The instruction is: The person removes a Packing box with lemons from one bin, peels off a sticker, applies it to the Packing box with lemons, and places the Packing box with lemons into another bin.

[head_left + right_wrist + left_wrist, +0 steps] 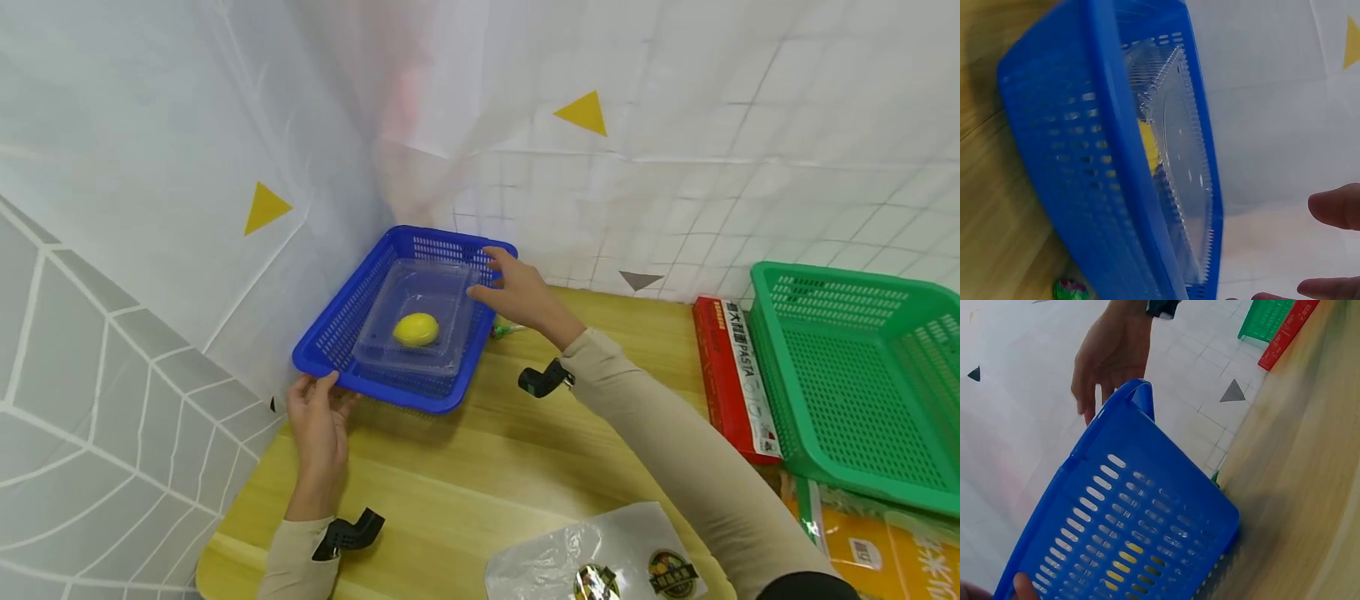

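Left hand [318,421] gripping slotted plastic basket [397,398], right hand [525,293] near; clear box [427,292]

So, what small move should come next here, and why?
Perhaps close the right hand on the far-right rim of the blue plastic basket: its thumb and fingers are apart, clear of that rim, while the left hand grips the near-left corner, so a second hold might steady it.
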`<action>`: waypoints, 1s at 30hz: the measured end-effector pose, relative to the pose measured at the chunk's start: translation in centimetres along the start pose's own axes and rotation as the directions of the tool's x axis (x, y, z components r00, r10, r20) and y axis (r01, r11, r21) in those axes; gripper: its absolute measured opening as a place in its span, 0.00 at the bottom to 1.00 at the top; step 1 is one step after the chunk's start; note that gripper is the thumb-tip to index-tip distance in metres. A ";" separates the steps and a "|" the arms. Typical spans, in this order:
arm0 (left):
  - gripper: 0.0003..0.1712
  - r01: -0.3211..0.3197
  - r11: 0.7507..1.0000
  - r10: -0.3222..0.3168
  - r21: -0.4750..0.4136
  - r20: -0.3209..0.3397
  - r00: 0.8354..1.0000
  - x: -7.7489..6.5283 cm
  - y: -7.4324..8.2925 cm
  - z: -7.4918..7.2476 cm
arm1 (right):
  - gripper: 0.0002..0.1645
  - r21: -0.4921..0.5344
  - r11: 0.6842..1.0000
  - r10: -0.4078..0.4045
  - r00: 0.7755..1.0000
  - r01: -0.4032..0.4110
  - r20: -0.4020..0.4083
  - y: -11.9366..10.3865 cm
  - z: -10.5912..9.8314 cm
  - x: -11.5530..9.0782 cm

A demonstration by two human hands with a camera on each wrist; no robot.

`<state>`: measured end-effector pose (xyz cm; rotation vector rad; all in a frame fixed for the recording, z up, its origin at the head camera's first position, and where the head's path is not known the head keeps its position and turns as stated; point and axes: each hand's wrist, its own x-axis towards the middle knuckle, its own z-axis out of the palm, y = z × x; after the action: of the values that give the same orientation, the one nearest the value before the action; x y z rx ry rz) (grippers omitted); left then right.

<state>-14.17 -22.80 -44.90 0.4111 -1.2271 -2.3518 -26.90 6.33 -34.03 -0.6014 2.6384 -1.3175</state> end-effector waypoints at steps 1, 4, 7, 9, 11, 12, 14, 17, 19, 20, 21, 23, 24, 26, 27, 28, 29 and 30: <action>0.13 -0.005 1.000 0.005 -0.018 0.000 1.000 0.0 -0.1 0.0 | 0.48 0.004 1.000 0.012 1.000 -0.012 0.000 -0.1 0.4 0.6; 0.08 -0.013 0.999 0.013 -0.052 0.002 1.000 0.0 -0.2 -0.1 | 0.50 0.020 0.997 0.068 0.998 -0.068 -0.007 -0.4 1.4 1.9; 0.06 0.005 0.998 -0.005 -0.059 0.008 1.000 0.0 -0.2 -0.2 | 0.54 0.032 0.991 0.134 0.991 -0.134 -0.014 -0.7 2.4 2.8; 0.06 0.023 0.998 -0.022 -0.061 0.012 1.000 0.0 -0.1 -0.3 | 0.56 0.044 0.985 0.168 0.986 -0.167 -0.012 -0.9 3.0 3.3; 0.07 0.035 0.998 -0.034 -0.057 0.013 0.999 0.1 -0.1 -0.4 | 0.56 0.057 0.983 0.175 0.984 -0.173 -0.019 -1.1 3.7 3.9; 0.08 0.038 0.998 -0.037 -0.056 0.015 0.999 0.1 -0.1 -0.4 | 0.56 0.051 0.984 0.171 0.985 -0.169 -0.029 -1.2 4.0 4.2; 0.11 0.042 0.998 -0.042 -0.050 0.016 0.999 0.1 0.0 -0.4 | 0.55 0.040 0.986 0.163 0.985 -0.161 -0.050 -1.3 4.5 4.7; 0.13 0.040 0.998 -0.040 -0.046 0.013 0.999 0.2 0.1 -0.3 | 0.54 0.021 0.986 0.164 0.983 -0.163 -0.083 -1.4 5.1 5.4; 0.15 0.036 0.998 -0.036 -0.046 0.010 0.999 0.2 0.1 -0.2 | 0.55 0.015 0.983 0.181 0.980 -0.181 -0.087 -1.4 5.4 5.5; 0.15 0.032 0.998 -0.032 -0.047 0.009 0.999 0.2 0.1 -0.2 | 0.55 0.012 0.982 0.191 0.978 -0.190 -0.088 -1.4 5.5 5.5; 0.16 0.030 0.998 -0.030 -0.050 0.007 1.000 0.2 0.2 -0.2 | 0.56 0.015 0.980 0.201 0.976 -0.200 -0.089 -1.4 5.5 5.5; 0.16 0.031 0.998 -0.030 -0.058 0.007 1.000 0.1 0.1 -0.2 | 0.56 0.018 0.977 0.215 0.973 -0.214 -0.089 -1.3 5.7 5.4; 0.16 0.032 0.998 -0.031 -0.062 0.008 0.999 0.1 0.1 -0.2 | 0.57 0.021 0.975 0.222 0.971 -0.221 -0.085 -1.3 5.8 5.3; 0.16 0.035 0.997 -0.034 -0.068 0.009 0.999 0.1 0.1 -0.2 | 0.57 0.025 0.973 0.231 0.970 -0.230 -0.076 -1.2 6.0 5.2; 0.15 0.037 0.997 -0.036 -0.068 0.011 0.999 0.2 0.0 -0.2 | 0.58 0.028 0.972 0.236 0.969 -0.235 -0.066 -1.2 6.1 5.2; 0.15 0.038 0.997 -0.038 -0.067 0.012 0.999 0.2 0.0 -0.2 | 0.58 0.034 0.971 0.238 0.970 -0.237 -0.054 -1.2 6.3 5.2; 0.15 0.040 0.997 -0.040 -0.066 0.013 0.999 0.2 0.0 -0.2 | 0.59 0.043 0.969 0.244 0.969 -0.242 -0.039 -1.2 6.4 5.2; 0.15 0.042 0.997 -0.041 -0.063 0.012 0.999 0.2 -0.1 -0.2 | 0.60 0.056 0.966 0.253 0.967 -0.251 -0.019 -1.2 6.6 5.3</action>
<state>-14.30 -23.05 -45.08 0.4068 -1.1563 -2.4239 -29.43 -1.34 -36.81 -0.2316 2.5845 -1.3209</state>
